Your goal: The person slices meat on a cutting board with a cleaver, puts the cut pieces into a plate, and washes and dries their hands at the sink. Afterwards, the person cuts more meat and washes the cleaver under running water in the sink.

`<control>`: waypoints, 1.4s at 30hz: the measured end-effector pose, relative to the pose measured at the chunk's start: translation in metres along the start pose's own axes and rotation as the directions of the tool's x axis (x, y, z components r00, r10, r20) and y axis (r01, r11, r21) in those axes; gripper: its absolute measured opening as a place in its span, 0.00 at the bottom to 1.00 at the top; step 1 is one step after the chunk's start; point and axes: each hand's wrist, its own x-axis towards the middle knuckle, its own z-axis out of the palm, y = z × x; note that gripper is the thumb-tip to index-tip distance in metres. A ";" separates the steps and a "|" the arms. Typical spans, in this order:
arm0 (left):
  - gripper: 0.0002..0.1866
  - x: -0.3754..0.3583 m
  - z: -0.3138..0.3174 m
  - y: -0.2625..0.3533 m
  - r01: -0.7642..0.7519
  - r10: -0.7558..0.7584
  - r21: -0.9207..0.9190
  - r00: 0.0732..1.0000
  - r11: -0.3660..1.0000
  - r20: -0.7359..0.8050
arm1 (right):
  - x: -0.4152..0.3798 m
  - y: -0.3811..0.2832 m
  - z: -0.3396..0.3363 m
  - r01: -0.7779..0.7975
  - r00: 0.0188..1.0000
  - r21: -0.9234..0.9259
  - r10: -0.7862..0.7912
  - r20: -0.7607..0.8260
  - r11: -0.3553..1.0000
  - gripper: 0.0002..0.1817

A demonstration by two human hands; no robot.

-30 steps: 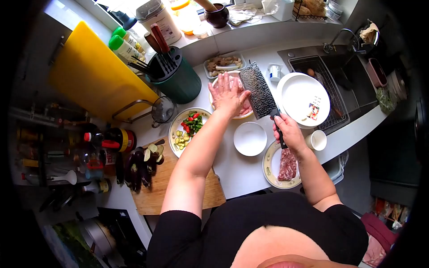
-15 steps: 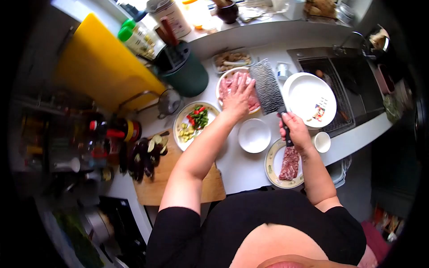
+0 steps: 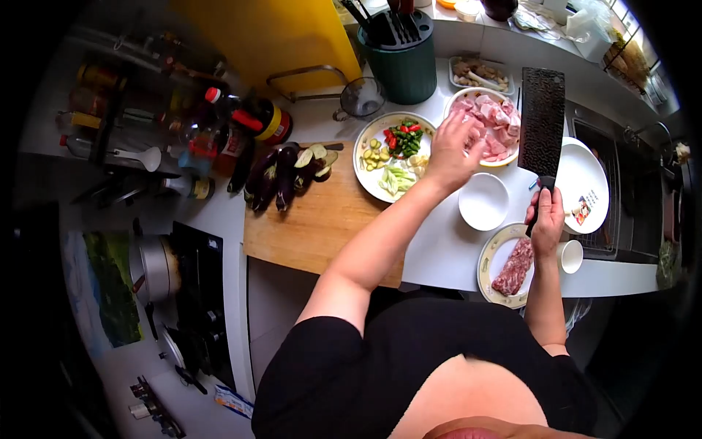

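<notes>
My right hand (image 3: 548, 221) is wrapped around the black handle of a cleaver (image 3: 542, 121), its broad dark blade pointing away from me. My left hand (image 3: 455, 152) has its fingers apart and holds nothing, hovering by the near left rim of a bowl of pink cut meat (image 3: 504, 121). Left of that hand lies a plate (image 3: 363, 175) with chopped green and red peppers and pale slices in separate heaps. An empty white bowl (image 3: 483, 202) sits between my forearms. Partly behind my right wrist, a slab of minced-looking meat (image 3: 515, 268) rests on a patterned plate (image 3: 486, 272).
A wooden cutting board (image 3: 322, 219) carries several eggplants (image 3: 272, 179) at its far left. Behind stand a green knife holder (image 3: 398, 66) and a glass cup (image 3: 362, 98). To the right are a white plate (image 3: 594, 179), a small white cup (image 3: 570, 256) and the sink (image 3: 610, 241).
My left hand has come up off the meat in the bowl and drawn back toward its left rim. The cleaver stays in my right hand, and the view has turned left.
</notes>
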 end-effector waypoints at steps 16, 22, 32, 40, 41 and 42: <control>0.33 -0.190 -0.143 -0.009 0.449 -0.302 -0.755 0.722 -0.478 0.622 | -0.150 -0.035 0.027 -0.239 0.962 0.180 0.208 0.176 0.954 0.15; 0.29 -0.206 -0.098 0.011 0.668 -0.067 -0.584 0.630 -0.461 0.774 | -0.250 -0.049 -0.026 -0.182 0.969 0.228 0.214 -0.125 0.957 0.15; 0.23 -0.194 0.016 0.111 0.875 -0.067 -0.451 0.468 0.174 0.881 | -0.332 -0.061 -0.158 0.145 0.833 0.203 -0.009 -0.554 0.968 0.17; 0.21 -0.211 0.194 0.225 0.929 -0.156 -0.346 0.363 0.129 0.918 | -0.333 -0.072 -0.358 0.077 0.810 0.107 0.000 -0.586 0.991 0.16; 0.21 -0.213 0.218 0.241 0.932 -0.129 -0.347 0.358 0.105 0.925 | -0.336 -0.079 -0.384 0.073 0.810 0.086 -0.009 -0.586 0.994 0.17; 0.21 -0.211 0.240 0.259 0.938 -0.116 -0.328 0.341 0.114 0.933 | -0.337 -0.085 -0.409 0.072 0.809 0.060 -0.024 -0.587 0.996 0.17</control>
